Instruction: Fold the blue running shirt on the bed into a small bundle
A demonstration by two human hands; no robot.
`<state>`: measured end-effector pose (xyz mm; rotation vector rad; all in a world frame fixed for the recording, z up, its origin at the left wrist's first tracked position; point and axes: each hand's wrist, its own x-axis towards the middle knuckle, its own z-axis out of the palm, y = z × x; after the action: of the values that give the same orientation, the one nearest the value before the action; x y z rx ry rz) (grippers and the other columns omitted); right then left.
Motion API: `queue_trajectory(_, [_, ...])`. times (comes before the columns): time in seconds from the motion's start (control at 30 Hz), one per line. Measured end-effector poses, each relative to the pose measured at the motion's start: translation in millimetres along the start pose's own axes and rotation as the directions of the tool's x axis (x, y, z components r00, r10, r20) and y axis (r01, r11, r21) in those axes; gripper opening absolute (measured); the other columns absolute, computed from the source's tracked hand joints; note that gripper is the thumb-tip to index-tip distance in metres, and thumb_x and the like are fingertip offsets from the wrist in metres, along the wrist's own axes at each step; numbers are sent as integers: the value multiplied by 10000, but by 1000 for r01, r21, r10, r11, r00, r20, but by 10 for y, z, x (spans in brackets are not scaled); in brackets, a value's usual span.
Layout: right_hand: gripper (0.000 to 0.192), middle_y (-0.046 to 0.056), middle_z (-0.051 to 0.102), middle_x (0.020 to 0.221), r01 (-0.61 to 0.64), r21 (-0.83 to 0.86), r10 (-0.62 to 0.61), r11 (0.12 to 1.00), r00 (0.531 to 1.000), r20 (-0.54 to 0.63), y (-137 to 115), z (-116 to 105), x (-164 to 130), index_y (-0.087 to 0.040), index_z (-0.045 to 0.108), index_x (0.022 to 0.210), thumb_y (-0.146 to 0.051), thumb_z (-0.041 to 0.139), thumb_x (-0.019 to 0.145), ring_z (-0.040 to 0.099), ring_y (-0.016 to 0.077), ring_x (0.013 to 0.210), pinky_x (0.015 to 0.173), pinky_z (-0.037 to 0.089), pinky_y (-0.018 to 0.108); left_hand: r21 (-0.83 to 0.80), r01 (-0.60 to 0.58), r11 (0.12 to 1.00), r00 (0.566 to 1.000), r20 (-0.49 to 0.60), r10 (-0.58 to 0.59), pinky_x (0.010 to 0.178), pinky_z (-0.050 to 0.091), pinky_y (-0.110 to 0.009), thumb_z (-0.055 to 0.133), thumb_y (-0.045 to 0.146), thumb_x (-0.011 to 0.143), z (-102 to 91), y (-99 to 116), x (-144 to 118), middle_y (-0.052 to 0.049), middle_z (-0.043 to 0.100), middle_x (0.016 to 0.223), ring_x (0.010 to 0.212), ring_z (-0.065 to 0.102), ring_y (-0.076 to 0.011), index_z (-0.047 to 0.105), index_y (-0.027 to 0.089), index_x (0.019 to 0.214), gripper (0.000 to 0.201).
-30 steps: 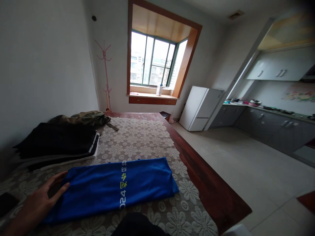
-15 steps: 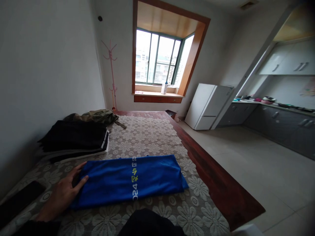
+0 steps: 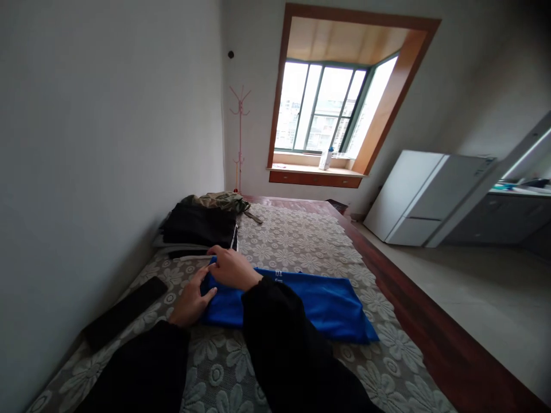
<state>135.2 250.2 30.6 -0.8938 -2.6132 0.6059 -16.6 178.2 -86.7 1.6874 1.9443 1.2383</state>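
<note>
A blue shirt, folded into a long strip with printed lettering, lies on the lace cloth. My left hand is at its left end, closed on the edge with the thumb on top. Crossing over the shirt, my right hand pinches the far left corner, its fingertips close to those of my left hand. My right sleeve covers the middle of the shirt and most of the print. Beyond my hands sits a stack of folded dark clothes.
A dark oblong object lies left of my hands, near the wall. A flower-patterned lace cloth covers a surface with a reddish wooden edge. Camouflage-coloured fabric tops the stack. Farther back are a pink coat stand and a white fridge.
My right hand has come into view and reached across to the shirt's far left corner. My left hand stays at the left end. The view has swung left.
</note>
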Motion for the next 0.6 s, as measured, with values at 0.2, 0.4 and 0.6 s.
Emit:
queue_trajectory(0.2, [509, 3, 767, 792, -200, 54, 181, 978, 952, 248, 668, 530, 343, -217, 615, 1321, -206, 599, 812, 741, 194, 739, 684, 535, 258, -61, -55, 997, 994, 89, 60, 1253, 302, -483, 624, 277, 805, -42, 121, -47, -114, 484, 1588, 1470, 438, -280, 488, 205, 1487, 699])
queue_trajectory(0.4, [372, 107, 718, 1249, -235, 2, 233, 972, 965, 122, 715, 804, 373, -249, 676, 1221, -331, 610, 864, 652, 296, 1199, 918, 508, 373, 6, 137, 991, 989, 61, -137, 977, 566, -476, 632, 388, 817, -100, 110, -93, -131, 598, 1470, 1039, 725, -272, 497, 223, 1449, 667])
queue_trajectory(0.6, [301, 139, 701, 1246, -275, 47, 268, 960, 956, 123, 746, 835, 404, -222, 674, 1158, -285, 613, 870, 640, 313, 1203, 930, 489, 396, -186, 481, 857, 875, 155, -458, 539, 592, -357, 686, 546, 790, -225, 218, -413, -192, 673, 1300, 707, 747, -242, 460, 209, 1352, 693])
